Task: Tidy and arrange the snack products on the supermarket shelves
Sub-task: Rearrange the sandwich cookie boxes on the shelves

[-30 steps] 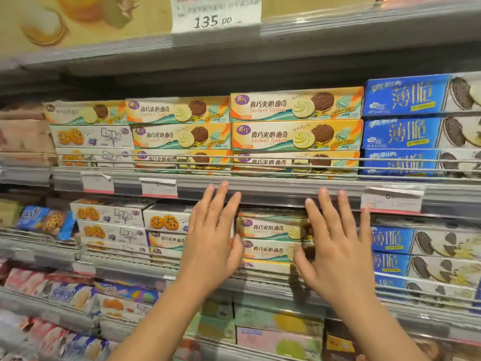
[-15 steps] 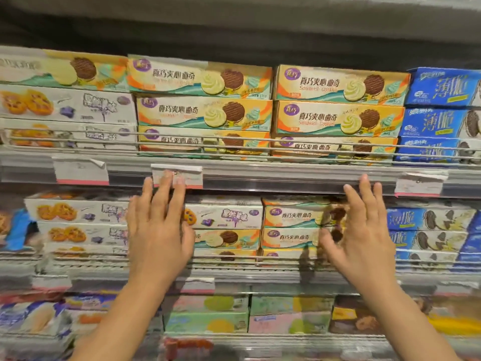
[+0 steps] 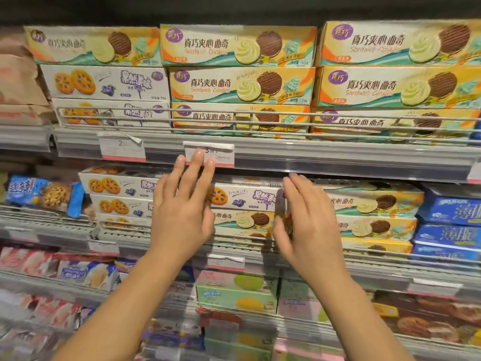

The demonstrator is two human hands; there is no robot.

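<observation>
My left hand (image 3: 182, 209) and right hand (image 3: 309, 222), fingers straight and gripping nothing, flank the white blueberry cookie box (image 3: 246, 198) topping the middle-shelf stack, beneath the price tag (image 3: 221, 155) and upper sandwich-cookie boxes (image 3: 239, 45).

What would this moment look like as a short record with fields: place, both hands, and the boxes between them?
place: supermarket snack shelves
left hand: fingers straight, raised in front of the middle shelf, fingertips over a price tag
right hand: fingers straight, at the right end of the stack
between the hands: white blueberry cookie box on top of a yellow sandwich cookie box
grip: neither hand curls round a box
right of the stack: blue biscuit boxes
</observation>
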